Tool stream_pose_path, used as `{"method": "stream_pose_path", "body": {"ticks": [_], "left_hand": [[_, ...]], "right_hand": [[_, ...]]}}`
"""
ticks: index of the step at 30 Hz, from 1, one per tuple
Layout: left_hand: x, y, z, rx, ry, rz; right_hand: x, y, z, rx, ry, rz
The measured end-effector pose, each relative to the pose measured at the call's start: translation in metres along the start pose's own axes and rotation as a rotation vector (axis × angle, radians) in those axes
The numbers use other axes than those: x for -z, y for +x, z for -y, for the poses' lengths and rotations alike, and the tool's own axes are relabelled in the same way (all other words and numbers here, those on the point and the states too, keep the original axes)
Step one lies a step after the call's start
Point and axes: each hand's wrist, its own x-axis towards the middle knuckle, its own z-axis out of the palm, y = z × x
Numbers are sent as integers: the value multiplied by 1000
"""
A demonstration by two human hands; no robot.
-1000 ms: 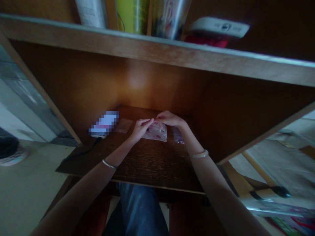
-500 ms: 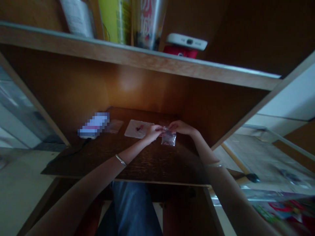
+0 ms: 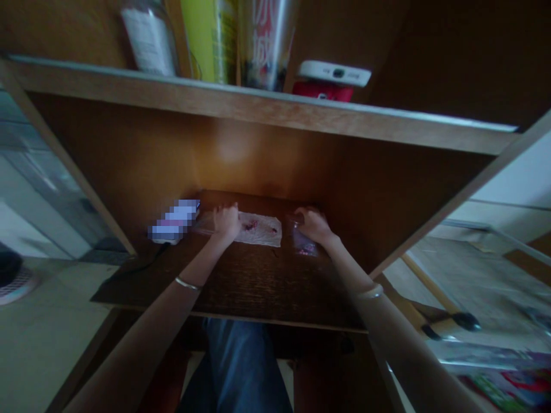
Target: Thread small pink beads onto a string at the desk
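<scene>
A crumpled white tissue (image 3: 267, 234) lies flat on the dark wooden desk top, with small dark red pieces (image 3: 250, 225) on it. My left hand (image 3: 227, 221) rests at the tissue's left end, fingers curled down; what they hold, if anything, is hidden. Beside that hand lies a flat clear plastic packet (image 3: 205, 223), partly covered. My right hand (image 3: 315, 225) is closed at the top of a small clear zip bag (image 3: 305, 244), apart from the tissue. Tiny pinkish pieces show in the bag's lower end.
A phone (image 3: 174, 221) with a blurred-out screen leans at the left, its cable (image 3: 148, 264) trailing over the desk (image 3: 253, 292). On the shelf (image 3: 275, 109) above stand a bottle (image 3: 150, 43), a yellow container (image 3: 210, 40), a clear cup (image 3: 267, 46) and a white device (image 3: 334, 73).
My left hand has let go of the bag and moved left to the tissue's far end. My right hand stays with the bag, now lower on the desk. The view has shifted slightly.
</scene>
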Motion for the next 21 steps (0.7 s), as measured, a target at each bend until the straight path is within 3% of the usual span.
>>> {"method": "stream_pose_path", "body": {"ticks": [2, 6, 10, 14, 16, 21], "left_hand": [[7, 2, 17, 101, 155, 81], [9, 2, 29, 222, 174, 257], [7, 0, 27, 236, 154, 244], [10, 1, 28, 255, 145, 228], [15, 1, 29, 264, 147, 169], [25, -4, 19, 172, 18, -213]], "right_hand": [[-7, 3, 21, 26, 9, -55], [-27, 4, 65, 168, 57, -15], [-47, 0, 93, 277, 108, -40], [-62, -6, 98, 320, 219, -127], [-67, -8, 97, 326, 270, -154], [-71, -15, 100, 371, 364, -191]]}}
